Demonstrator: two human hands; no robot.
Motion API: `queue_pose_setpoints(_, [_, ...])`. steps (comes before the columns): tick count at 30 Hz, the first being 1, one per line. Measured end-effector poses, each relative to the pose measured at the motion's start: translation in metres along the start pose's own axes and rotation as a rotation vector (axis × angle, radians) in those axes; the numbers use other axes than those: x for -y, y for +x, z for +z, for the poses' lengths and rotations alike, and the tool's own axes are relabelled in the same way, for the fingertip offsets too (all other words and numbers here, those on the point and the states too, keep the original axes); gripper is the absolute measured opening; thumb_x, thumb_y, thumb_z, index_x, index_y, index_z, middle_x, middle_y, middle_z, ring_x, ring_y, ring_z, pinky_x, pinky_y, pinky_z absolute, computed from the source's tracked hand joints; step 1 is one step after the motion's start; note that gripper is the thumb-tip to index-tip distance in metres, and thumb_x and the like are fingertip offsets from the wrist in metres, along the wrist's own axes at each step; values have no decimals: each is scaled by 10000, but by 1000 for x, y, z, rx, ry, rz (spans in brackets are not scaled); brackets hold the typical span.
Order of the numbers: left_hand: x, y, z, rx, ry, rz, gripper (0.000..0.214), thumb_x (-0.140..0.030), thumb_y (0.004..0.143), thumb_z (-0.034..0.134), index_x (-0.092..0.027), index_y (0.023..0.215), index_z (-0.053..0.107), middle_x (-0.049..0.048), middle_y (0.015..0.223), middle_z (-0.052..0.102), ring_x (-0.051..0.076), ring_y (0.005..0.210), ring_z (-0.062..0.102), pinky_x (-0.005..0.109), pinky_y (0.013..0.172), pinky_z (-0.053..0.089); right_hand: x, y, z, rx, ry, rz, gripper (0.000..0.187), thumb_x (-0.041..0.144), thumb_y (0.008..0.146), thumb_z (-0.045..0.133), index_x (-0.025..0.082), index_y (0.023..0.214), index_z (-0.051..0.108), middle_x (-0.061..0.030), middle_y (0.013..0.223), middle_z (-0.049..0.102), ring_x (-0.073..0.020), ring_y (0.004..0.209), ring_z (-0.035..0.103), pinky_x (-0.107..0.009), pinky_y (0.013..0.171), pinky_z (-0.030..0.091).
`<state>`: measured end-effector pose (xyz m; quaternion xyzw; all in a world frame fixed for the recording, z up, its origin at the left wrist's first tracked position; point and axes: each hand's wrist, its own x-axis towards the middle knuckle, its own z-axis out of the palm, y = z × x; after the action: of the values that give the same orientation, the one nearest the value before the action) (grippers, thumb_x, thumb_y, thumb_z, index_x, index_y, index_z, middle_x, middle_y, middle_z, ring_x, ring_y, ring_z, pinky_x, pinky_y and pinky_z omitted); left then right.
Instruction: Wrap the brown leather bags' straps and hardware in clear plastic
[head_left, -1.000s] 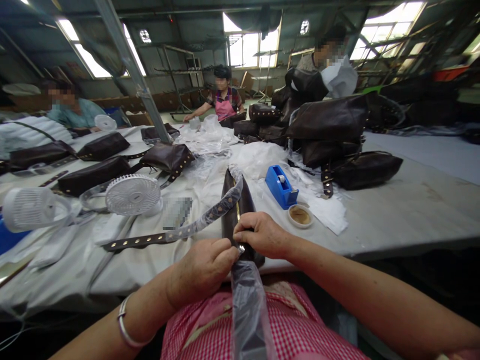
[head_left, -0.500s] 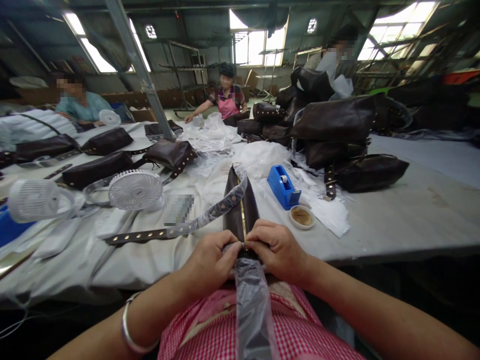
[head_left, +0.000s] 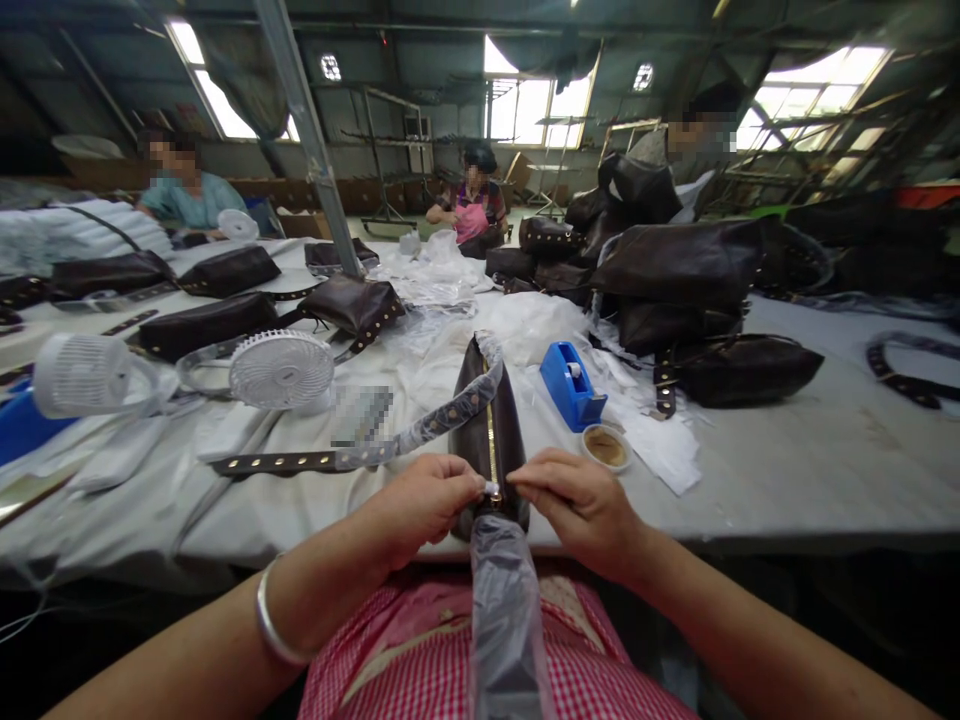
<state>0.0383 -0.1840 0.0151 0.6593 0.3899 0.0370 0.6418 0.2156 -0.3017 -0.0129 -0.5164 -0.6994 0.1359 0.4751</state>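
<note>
A dark brown leather bag (head_left: 513,430) lies lengthwise at the table's near edge, its gold zipper (head_left: 492,440) facing up. My left hand (head_left: 431,500) is closed in a pinch on a small white wrapped zipper pull (head_left: 491,489) near the zipper's close end. Just right of the zipper, my right hand (head_left: 589,510) has thumb and fingers pressed together, apart from the pull; anything between them is too small to make out. A studded strap (head_left: 442,415), partly wrapped in clear plastic, curves left from the bag's far end. Another plastic-covered length (head_left: 506,610) hangs over my checked apron.
A blue tape dispenser (head_left: 570,388) and a small round dish (head_left: 604,447) stand to the right. White fans (head_left: 281,370) and a blurred flat object (head_left: 361,415) are left. Bags are piled (head_left: 675,260) at right, beside a metal post (head_left: 315,140) further left. Several people work beyond.
My right hand has moved off the zipper pull to the right. My left hand keeps its pinch there, and the white wrapping now shows. The view has shifted slightly left.
</note>
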Motion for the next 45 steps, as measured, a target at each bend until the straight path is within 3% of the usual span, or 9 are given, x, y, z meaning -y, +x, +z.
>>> queue_pose_setpoints(7, [-10,-5,-12,-33,716,544,195,-250,876,503,-166,769,642,7,684,591,160,641,552,277,589,414,2,23,14,157,78,193,107,154,865,666,177,824,762,-6,753,626,-131,735,608,-230,670,457])
queue_pose_setpoints(10, [-15,-11,-23,-262,978,916,152,-233,882,567,-149,966,662,99,945,652,261,924,612,408,818,494,2,21,22,75,120,335,74,134,808,704,157,744,732,7,706,627,-126,683,593,-230,641,444])
queue_pose_setpoints(14, [-8,-24,-35,-409,1029,1210,368,-103,818,608,-178,1178,608,137,1248,578,314,1280,456,554,1113,335,-1,9,22,54,111,427,120,224,871,658,176,796,737,-8,743,679,-150,701,618,-258,658,470])
queue_pose_setpoints(20, [22,-34,-19,-143,1033,1117,657,-71,752,581,-218,1384,479,166,1491,424,355,1420,330,618,1124,343,-1,-6,18,-143,-20,185,262,187,921,562,198,1149,692,-109,1077,696,-228,988,656,-353,859,539])
queue_pose_setpoints(26, [37,-14,-28,-12,703,1051,577,-57,784,536,-140,1354,498,186,1368,576,258,1271,553,431,1047,502,6,-1,28,21,-72,112,228,165,938,515,211,1020,723,-92,935,675,-214,878,657,-346,805,553])
queue_pose_setpoints(31, [64,19,-84,-489,691,773,518,-133,851,547,-152,1363,469,168,1386,541,267,1347,457,500,1140,366,-2,-9,32,-26,-51,152,186,238,940,549,226,1004,723,-104,967,694,-240,899,678,-335,784,579])
queue_pose_setpoints(35, [79,40,-109,-416,761,616,563,-222,719,761,-162,1246,573,159,1260,628,318,1170,591,474,1017,468,-5,-9,34,-55,-51,161,169,277,940,562,245,965,726,-101,945,701,-253,889,688,-336,772,588])
queue_pose_setpoints(40, [46,41,-120,-304,773,586,148,-247,719,746,-168,752,625,54,785,672,238,779,646,333,729,498,-2,0,31,-43,-32,146,190,285,955,538,234,937,720,-89,907,692,-234,848,678,-315,754,570])
queue_pose_setpoints(45, [-32,6,-138,-217,601,603,154,-321,864,602,-174,865,557,19,755,671,172,644,663,253,577,488,-3,11,23,-122,-3,206,207,332,942,558,222,901,728,-83,858,694,-232,802,672,-311,727,569])
